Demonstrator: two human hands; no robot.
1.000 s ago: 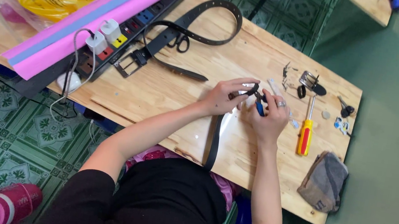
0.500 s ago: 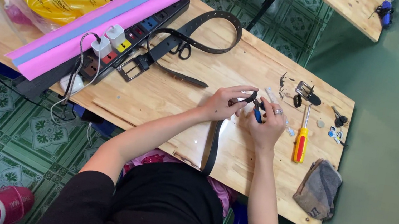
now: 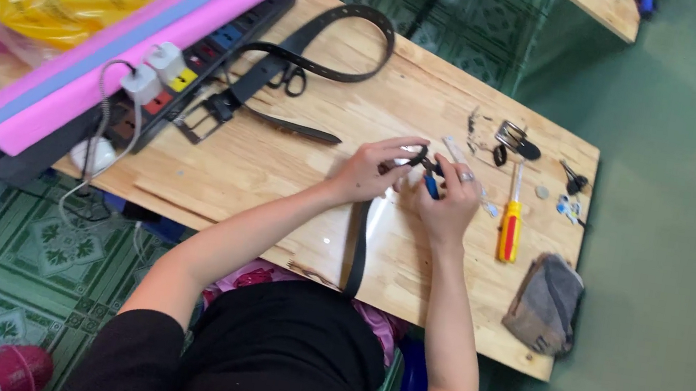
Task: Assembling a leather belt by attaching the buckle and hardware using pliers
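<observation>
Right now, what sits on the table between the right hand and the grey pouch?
In the head view, a screwdriver with a yellow and red handle lies on the bare wood between the right hand and the grey pouch, touching neither.

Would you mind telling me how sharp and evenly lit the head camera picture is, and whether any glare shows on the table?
In the head view the light is soft and even, with only faint shadows; a pale glare patch lies on the wooden table below the hands, beside the hanging dark belt; the left hand and right hand are slightly blurred, so the small part between them is unclear.
</observation>
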